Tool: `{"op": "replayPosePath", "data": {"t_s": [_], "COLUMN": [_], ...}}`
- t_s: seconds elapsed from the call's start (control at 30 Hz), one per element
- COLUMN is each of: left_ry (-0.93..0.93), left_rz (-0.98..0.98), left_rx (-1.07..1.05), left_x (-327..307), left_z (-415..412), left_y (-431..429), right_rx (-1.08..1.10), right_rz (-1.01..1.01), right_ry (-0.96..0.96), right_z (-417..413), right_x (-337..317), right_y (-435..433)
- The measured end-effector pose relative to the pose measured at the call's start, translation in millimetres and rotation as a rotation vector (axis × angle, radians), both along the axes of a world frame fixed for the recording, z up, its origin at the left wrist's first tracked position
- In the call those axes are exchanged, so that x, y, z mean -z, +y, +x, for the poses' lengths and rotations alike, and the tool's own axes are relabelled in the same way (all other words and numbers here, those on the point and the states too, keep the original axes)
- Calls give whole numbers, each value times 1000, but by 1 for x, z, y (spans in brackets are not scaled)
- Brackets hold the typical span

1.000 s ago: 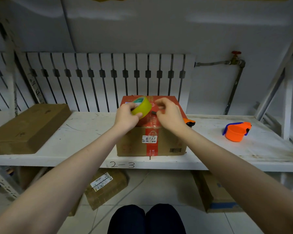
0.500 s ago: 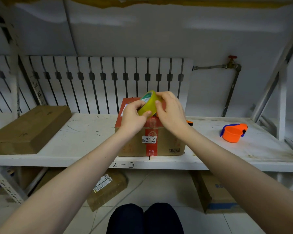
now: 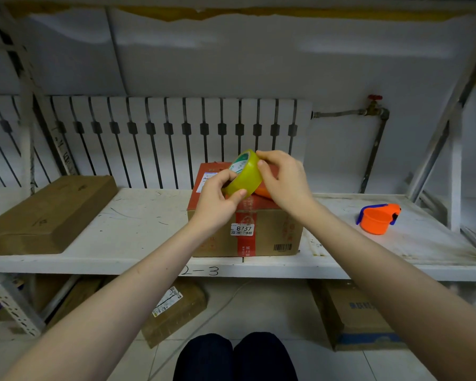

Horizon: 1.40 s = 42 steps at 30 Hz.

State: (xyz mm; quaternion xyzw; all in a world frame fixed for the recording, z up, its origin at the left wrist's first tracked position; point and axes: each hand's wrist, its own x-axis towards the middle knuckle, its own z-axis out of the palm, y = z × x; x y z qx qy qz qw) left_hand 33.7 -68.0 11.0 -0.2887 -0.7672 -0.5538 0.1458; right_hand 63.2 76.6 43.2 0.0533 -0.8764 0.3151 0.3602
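A yellow roll of tape (image 3: 245, 176) is held up above a cardboard box (image 3: 264, 237) with red tape and a white label reading 8737. My left hand (image 3: 217, 200) grips the roll from below, thumb and fingers curled round its rim. My right hand (image 3: 285, 180) pinches the roll's upper edge with its fingertips. The box stands on the white shelf (image 3: 138, 232) at its middle. An orange object (image 3: 263, 191) peeks out on the box top behind my right hand, mostly hidden.
A flat brown carton (image 3: 44, 213) lies on the shelf at the left. An orange and blue tape dispenser (image 3: 378, 218) sits at the right. A radiator (image 3: 176, 138) runs behind. More cartons (image 3: 176, 312) stand on the floor below.
Both hands have lifted the tape roll a little higher off the box top and turned it. The right fingers have shifted to its upper edge.
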Motion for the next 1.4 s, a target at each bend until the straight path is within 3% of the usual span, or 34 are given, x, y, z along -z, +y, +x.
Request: {"op": "replayPosePath", "data": {"t_s": [0.13, 0.43, 0.57, 0.63, 0.7, 0.8, 0.93, 1.07, 1.23, 1.4], "left_ry": [-27, -195, -243, -269, -301, -345, -418, -502, -669, -696], "left_rz": [24, 242, 298, 326, 362, 390, 376, 293, 325, 328], "left_rx": [23, 94, 128, 178, 226, 272, 241, 142, 91, 61], "left_x": [1, 0, 2, 0, -1, -2, -4, -15, -29, -28], "left_z": [4, 6, 7, 10, 11, 14, 15, 22, 27, 33], "left_y": [1, -4, -10, -10, -10, -10, -9, -3, 1, 1], "right_rx": [46, -141, -108, -143, -252, -292, -124, -78, -64, -44], "right_rz": [185, 448, 31, -192, -255, -134, -30, 198, 440, 466], "right_ry": [121, 241, 232, 36, -186, -283, -153, -48, 59, 61], "right_z": [8, 18, 20, 15, 8, 2, 2, 6, 11, 11], "right_x": [2, 22, 16, 9, 8, 15, 19, 23, 18, 19], "right_y": [-3, -4, -5, -2, 4, 10, 10, 8, 7, 9]}}
